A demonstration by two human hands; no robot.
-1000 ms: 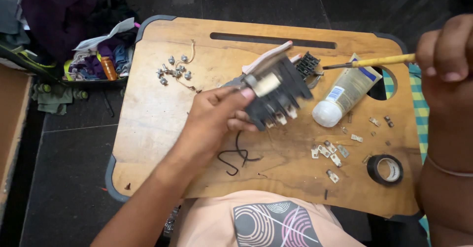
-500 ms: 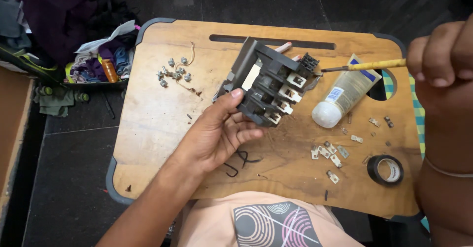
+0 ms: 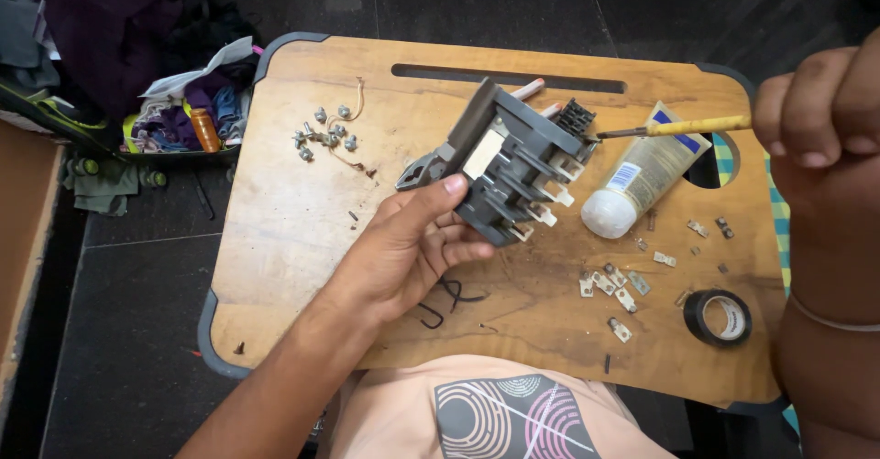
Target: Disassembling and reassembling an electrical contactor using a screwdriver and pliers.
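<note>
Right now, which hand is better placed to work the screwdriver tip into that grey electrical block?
Probably the right hand: it holds the yellow-handled screwdriver, whose tip already sits at the grey block's upper edge. The left hand is fully occupied gripping the block above the wooden tray.

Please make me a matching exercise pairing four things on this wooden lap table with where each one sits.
Things:
1. grey electrical unit
2. roll of black tape
3. loose screws
4. white tube

Places:
A. far left of the table
B. in the left hand
C. near right corner
D. lying beside the unit, on its right

Pairs: 1-B, 2-C, 3-A, 4-D
</note>
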